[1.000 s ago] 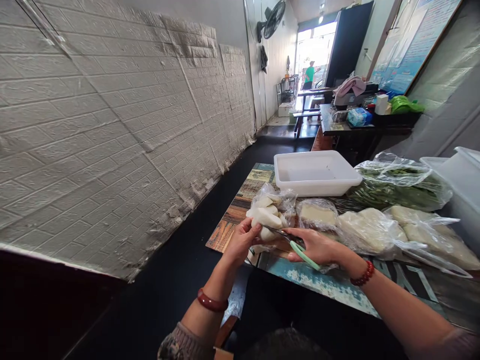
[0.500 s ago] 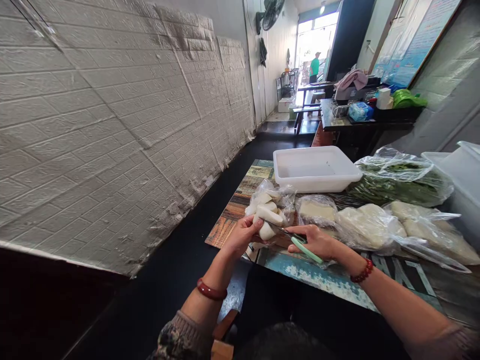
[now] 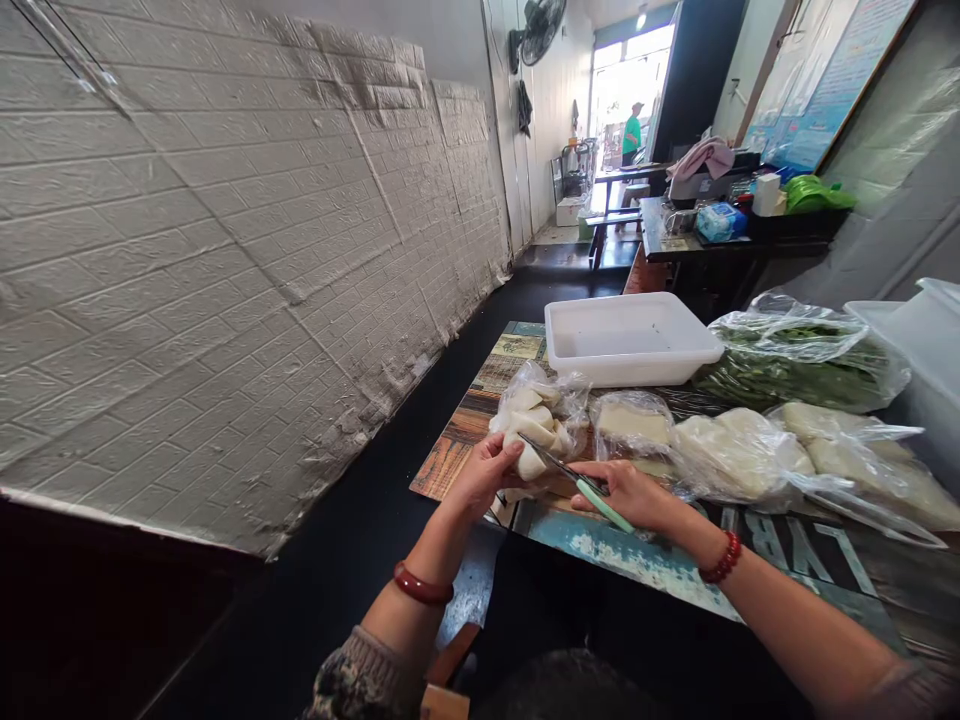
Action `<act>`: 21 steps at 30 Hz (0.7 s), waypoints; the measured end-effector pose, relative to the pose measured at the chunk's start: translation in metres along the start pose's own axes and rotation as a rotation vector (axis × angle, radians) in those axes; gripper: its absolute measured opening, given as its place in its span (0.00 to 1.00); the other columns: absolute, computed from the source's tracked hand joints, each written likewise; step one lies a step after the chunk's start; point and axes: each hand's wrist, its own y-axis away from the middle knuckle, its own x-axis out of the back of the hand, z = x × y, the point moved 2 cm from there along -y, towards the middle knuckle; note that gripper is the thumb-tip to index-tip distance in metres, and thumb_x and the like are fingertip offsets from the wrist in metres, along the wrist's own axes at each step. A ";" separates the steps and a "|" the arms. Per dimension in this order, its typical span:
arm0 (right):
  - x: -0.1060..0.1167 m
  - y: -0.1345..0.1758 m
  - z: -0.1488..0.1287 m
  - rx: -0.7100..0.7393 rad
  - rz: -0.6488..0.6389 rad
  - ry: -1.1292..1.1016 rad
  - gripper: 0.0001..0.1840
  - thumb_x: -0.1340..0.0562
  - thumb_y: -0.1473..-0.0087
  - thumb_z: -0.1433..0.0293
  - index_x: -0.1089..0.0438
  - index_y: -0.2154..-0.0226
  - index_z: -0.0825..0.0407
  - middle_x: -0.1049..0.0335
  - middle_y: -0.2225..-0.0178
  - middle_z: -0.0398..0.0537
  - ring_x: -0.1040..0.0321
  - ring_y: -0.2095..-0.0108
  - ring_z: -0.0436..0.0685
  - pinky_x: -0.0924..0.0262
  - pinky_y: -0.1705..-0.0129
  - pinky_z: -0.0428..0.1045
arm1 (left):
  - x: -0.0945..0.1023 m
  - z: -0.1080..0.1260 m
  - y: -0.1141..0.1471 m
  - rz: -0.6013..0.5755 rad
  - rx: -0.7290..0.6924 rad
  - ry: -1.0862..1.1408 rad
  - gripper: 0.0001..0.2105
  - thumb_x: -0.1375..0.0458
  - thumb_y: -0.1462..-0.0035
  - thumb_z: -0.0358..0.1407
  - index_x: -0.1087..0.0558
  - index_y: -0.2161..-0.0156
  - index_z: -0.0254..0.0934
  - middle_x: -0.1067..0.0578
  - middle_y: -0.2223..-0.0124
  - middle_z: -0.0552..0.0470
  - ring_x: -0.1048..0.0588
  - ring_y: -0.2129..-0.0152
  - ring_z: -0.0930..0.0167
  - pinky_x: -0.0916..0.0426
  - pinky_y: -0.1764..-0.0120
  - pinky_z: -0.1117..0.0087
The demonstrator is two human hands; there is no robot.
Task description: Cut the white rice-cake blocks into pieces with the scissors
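Observation:
My left hand (image 3: 484, 472) pinches a soft white slab of food (image 3: 531, 462) near the table's front edge; its exact kind I cannot make out. Scissors with light green handles (image 3: 606, 508) are gripped in my right hand (image 3: 630, 492), and their blades lie against the white slab. Whether the blades are parted is too small to tell. Just behind, an opened clear plastic bag (image 3: 574, 398) holds more white pieces (image 3: 525, 398). To its right sits a bag of pale yellowish slabs (image 3: 636, 420).
A white plastic tub (image 3: 630, 372) stands at the table's back. Bags of pale food (image 3: 739, 455) and a bag of green leaves (image 3: 802, 370) fill the right side, beside a translucent bin (image 3: 919, 350). A brick-patterned wall (image 3: 247, 250) runs along the left. A person (image 3: 632, 132) stands far off.
The scissors have shifted slightly left, their blades now reaching further over the white slab. An elongated white piece that stuck out above my left fingers now lies lower, among the pieces by the bag.

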 end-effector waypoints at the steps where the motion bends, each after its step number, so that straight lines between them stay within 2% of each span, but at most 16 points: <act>1: 0.002 0.000 -0.001 -0.020 -0.018 0.019 0.25 0.37 0.47 0.56 0.26 0.50 0.54 0.25 0.71 0.43 0.33 0.72 0.54 0.42 0.71 0.45 | 0.001 0.000 0.000 0.005 -0.007 -0.007 0.27 0.31 0.55 0.49 0.26 0.55 0.32 0.21 0.64 0.45 0.23 0.73 0.68 0.25 0.71 0.68; 5: 0.007 -0.002 -0.005 -0.066 -0.088 0.053 0.31 0.36 0.48 0.55 0.30 0.46 0.54 0.24 0.68 0.45 0.32 0.70 0.55 0.41 0.70 0.46 | 0.001 0.004 0.000 0.003 -0.020 -0.041 0.28 0.30 0.56 0.50 0.27 0.54 0.32 0.22 0.63 0.45 0.24 0.72 0.68 0.25 0.71 0.68; 9: 0.009 -0.006 -0.008 -0.067 -0.105 0.020 0.31 0.37 0.48 0.54 0.29 0.47 0.55 0.24 0.64 0.48 0.31 0.66 0.57 0.40 0.65 0.47 | 0.000 0.008 0.000 0.009 -0.028 -0.093 0.27 0.30 0.57 0.51 0.26 0.57 0.32 0.23 0.65 0.47 0.25 0.74 0.69 0.26 0.72 0.68; 14: 0.008 -0.008 -0.005 -0.072 -0.128 0.012 0.29 0.38 0.47 0.54 0.28 0.49 0.56 0.24 0.64 0.48 0.31 0.67 0.58 0.41 0.68 0.47 | -0.002 0.009 0.001 0.040 -0.060 -0.179 0.26 0.30 0.59 0.49 0.25 0.59 0.33 0.24 0.67 0.50 0.25 0.74 0.69 0.26 0.72 0.68; 19: 0.006 -0.016 -0.008 -0.065 -0.086 0.000 0.32 0.37 0.49 0.53 0.28 0.48 0.57 0.23 0.61 0.52 0.30 0.65 0.60 0.39 0.65 0.48 | -0.001 0.008 -0.001 0.055 -0.101 -0.260 0.22 0.30 0.57 0.47 0.24 0.62 0.32 0.24 0.69 0.50 0.26 0.75 0.70 0.29 0.73 0.71; 21: 0.005 -0.020 -0.010 -0.041 -0.066 -0.002 0.31 0.36 0.50 0.53 0.27 0.50 0.57 0.23 0.64 0.50 0.30 0.67 0.59 0.39 0.66 0.48 | 0.001 0.007 -0.003 0.071 -0.120 -0.274 0.22 0.30 0.58 0.47 0.24 0.62 0.32 0.24 0.70 0.51 0.27 0.77 0.71 0.30 0.75 0.72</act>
